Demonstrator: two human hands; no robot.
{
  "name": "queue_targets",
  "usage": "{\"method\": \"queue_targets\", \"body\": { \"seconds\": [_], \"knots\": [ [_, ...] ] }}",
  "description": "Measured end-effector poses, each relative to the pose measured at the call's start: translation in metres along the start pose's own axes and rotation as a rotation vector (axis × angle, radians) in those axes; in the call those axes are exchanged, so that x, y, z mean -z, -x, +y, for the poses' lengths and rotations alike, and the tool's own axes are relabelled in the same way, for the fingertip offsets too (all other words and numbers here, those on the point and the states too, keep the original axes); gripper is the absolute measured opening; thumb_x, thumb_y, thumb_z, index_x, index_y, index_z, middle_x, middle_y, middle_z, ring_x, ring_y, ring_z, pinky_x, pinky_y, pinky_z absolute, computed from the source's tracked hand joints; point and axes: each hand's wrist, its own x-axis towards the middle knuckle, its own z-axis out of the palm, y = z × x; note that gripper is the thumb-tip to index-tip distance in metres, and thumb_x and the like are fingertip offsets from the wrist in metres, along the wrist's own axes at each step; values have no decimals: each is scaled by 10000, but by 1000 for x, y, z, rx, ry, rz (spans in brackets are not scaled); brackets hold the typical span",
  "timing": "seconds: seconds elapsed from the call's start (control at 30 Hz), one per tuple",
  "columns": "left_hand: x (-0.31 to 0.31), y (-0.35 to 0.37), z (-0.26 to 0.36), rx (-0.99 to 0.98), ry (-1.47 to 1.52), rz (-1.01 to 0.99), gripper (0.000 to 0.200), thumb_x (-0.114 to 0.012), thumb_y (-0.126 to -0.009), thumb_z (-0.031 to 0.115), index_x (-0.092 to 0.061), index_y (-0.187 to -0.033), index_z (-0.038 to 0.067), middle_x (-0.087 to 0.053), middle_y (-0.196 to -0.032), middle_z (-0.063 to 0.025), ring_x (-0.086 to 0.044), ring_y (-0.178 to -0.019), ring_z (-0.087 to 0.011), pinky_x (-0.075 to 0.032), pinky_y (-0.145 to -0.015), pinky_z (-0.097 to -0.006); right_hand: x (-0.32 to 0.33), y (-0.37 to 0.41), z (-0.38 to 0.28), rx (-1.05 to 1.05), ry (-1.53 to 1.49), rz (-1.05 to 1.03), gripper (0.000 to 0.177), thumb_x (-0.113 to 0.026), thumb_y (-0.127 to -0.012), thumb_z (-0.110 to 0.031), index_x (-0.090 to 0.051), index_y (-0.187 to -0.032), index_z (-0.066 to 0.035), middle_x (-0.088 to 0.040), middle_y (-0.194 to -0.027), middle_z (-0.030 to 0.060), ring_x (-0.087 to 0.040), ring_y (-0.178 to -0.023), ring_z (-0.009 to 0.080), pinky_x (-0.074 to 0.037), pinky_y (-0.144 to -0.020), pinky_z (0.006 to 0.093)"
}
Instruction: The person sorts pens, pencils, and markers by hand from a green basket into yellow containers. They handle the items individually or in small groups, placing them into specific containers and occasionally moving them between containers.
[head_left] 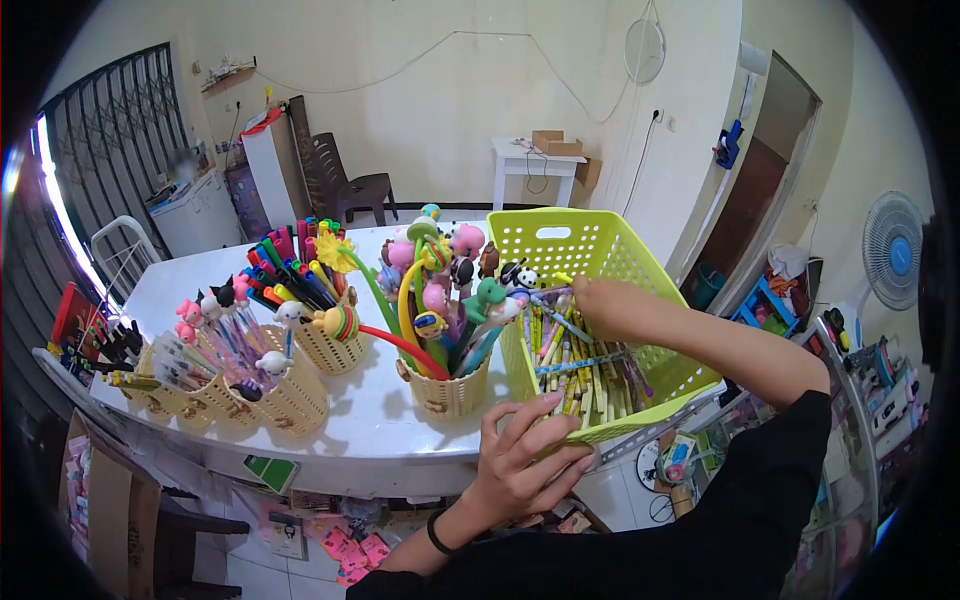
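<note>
A lime green perforated basket (640, 250) holds many patterned pens (580, 375) and stands on the white table's right part. Inside it, my right hand (612, 308) has its fingers closed near the pens with panda toppers (520, 275); what it grips is hidden by the hand. My left hand (530, 452) rests with fingers apart against the basket's near left corner. Just left of the basket, a beige cup (447, 392) is full of pens with animal and flower toppers.
More beige cups (295, 400) with topper pens and coloured markers (290, 265) line the white table (190, 262) at the left. A brown chair (350, 180) and small white table (535, 165) stand behind. Shelves of goods and a fan (893, 250) are at the right.
</note>
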Motion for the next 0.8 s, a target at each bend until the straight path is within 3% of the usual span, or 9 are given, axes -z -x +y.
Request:
{"method": "queue_targets", "body": {
  "seconds": [0.23, 0.3, 0.43, 0.5, 0.53, 0.57, 0.63, 0.8],
  "knots": [
    [0, 0, 1, -2, 0, 4, 115, -661, -567, 148, -604, -663, 121, -477, -911, -12, -428, -954, -251, -326, -769, -378, -4, 3, 9, 162, 43, 75, 345, -519, -567, 29, -383, -876, 103, -510, -757, 244, -514, -763, 364, -423, -660, 399],
    [0, -1, 2, 0, -3, 9, 115, -662, -568, 150, -604, -663, 119, -476, -910, -13, -429, -951, -252, -328, -769, -378, -3, 5, 4, 126, 75, 62, 277, -534, -572, 0, -467, -832, 70, -523, -817, 203, -532, -789, 338, -447, -668, 370],
    [1, 1, 1, 6, -23, 22, 117, -665, -568, 156, -607, -661, 117, -474, -897, -16, -427, -947, -257, -330, -773, -377, 18, 6, 6, -107, 3, 30, 357, -539, -594, -34, -402, -904, 77, -520, -806, 232, -534, -788, 339, -448, -657, 369],
    [0, 0, 2, 8, -18, 22, 114, -664, -569, 161, -609, -661, 124, -474, -890, -16, -426, -947, -259, -328, -776, -377, 32, 12, 11, -66, -122, 46, 380, -584, -595, -56, -376, -891, 57, -513, -757, 232, -530, -750, 320, -433, -628, 357],
    [0, 0, 2, 15, -15, 22, 111, -664, -571, 167, -611, -661, 130, -475, -883, -17, -425, -948, -262, -325, -780, -377, 41, 16, 12, -169, -282, -68, 377, -581, -632, -100, -392, -932, 28, -523, -748, 176, -550, -715, 223, -438, -591, 312],
    [-1, -1, 3, 14, -18, 26, 111, -664, -571, 167, -611, -661, 130, -475, -883, -17, -425, -948, -262, -325, -780, -377, 47, 23, 11, -167, -278, -67, 377, -581, -632, -100, -392, -932, 28, -523, -748, 176, -550, -715, 223, -438, -591, 312],
    [0, -3, 5, 19, -10, 16, 96, -658, -579, 189, -613, -655, 152, -470, -869, -18, -423, -943, -267, -319, -782, -381, 55, 34, 14, -120, -559, -91, 356, -533, -677, -98, -406, -995, 1, -508, -710, 92, -527, -676, 114, -416, -552, 242],
    [9, -11, 11, 80, 115, 17, 234, -643, -625, 207, -588, -837, 126, -505, -949, -12, -445, -980, -198, -294, -775, -349, 58, 63, 15, 17, -961, 52, 366, -505, -739, -117, -396, -1076, -26, -462, -707, 21, -454, -603, 72, -360, -513, 189]
  ]
}}
